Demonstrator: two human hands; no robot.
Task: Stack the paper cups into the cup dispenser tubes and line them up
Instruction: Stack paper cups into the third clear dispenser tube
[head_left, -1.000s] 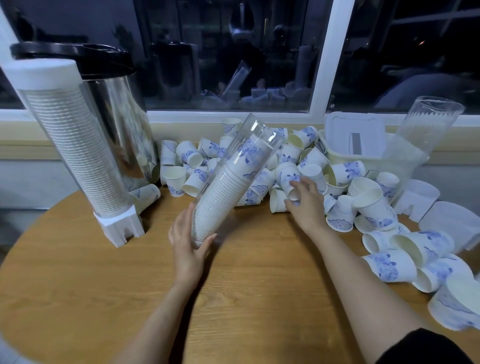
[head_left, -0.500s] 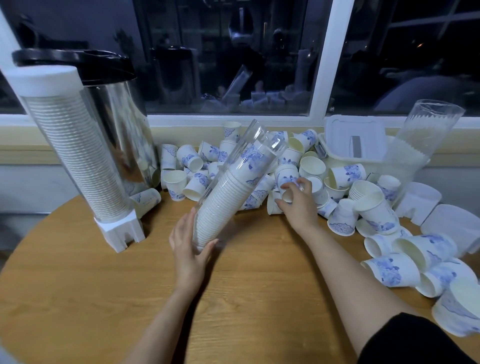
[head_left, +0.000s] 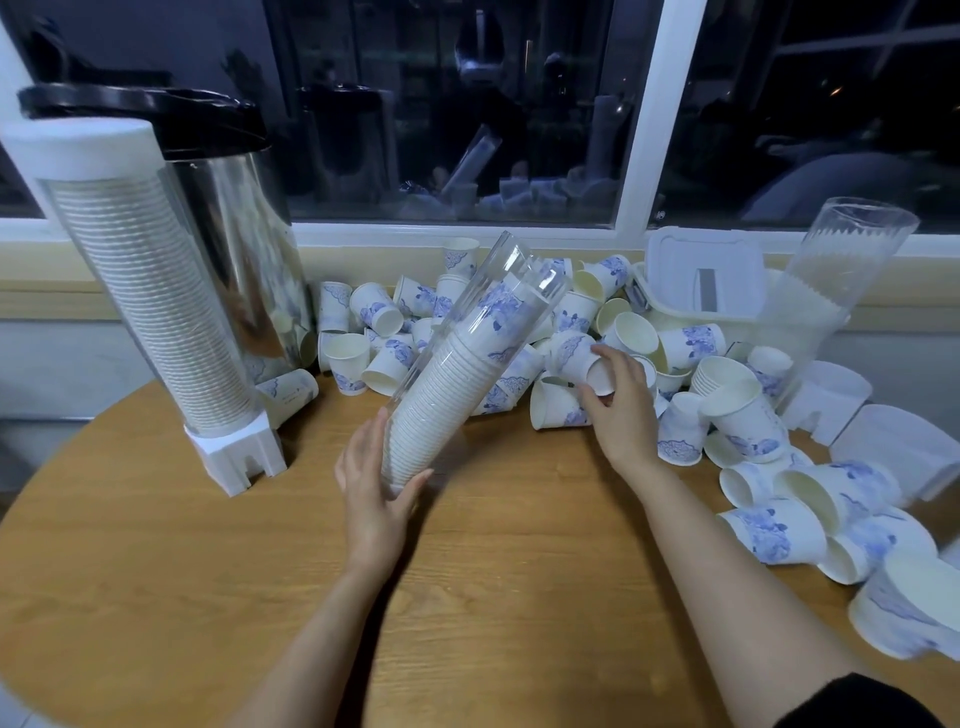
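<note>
Masking tube (head_left: 457, 384) base, left hand (head_left: 374, 493), cup (head_left: 574, 352) half-hidden

A round wooden bench (head_left: 156, 571) fills the bottom of the view. Its top is light brown with wood lines. Behind it is a big window (head_left: 441, 104) with a white frame (head_left: 644, 119). It is dark outside, and the glass shows dim shapes like a mirror. Under the window runs a pale yellow ledge (head_left: 52, 299). Below that, the wall (head_left: 67, 369) is grey-white.

Filled dispenser (head_left: 150, 306) stands left of tilted tube (head_left: 457, 364); loose cups (head_left: 675, 374) lie right.
</note>
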